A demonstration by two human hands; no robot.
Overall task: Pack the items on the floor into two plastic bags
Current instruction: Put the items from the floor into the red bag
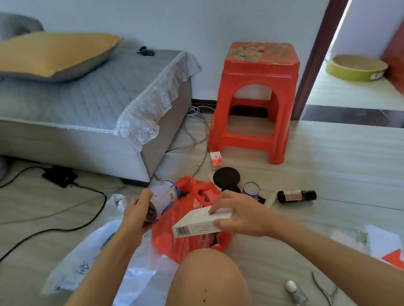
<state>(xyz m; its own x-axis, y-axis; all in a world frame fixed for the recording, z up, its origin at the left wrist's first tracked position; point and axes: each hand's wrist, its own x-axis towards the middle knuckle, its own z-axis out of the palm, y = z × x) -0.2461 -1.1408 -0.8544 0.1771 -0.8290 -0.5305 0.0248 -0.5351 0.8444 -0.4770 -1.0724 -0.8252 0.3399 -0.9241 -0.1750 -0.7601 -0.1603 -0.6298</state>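
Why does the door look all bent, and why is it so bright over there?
Head view: the wide-angle lens curves the door frame near the picture's edge; daylight beyond it washes out that floor, while the red bag stays evenly lit, slightly soft.

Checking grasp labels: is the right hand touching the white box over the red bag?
Touching. The head view shows the right hand gripping the white box, fingers on its top face and thumb on its side, above the red bag.
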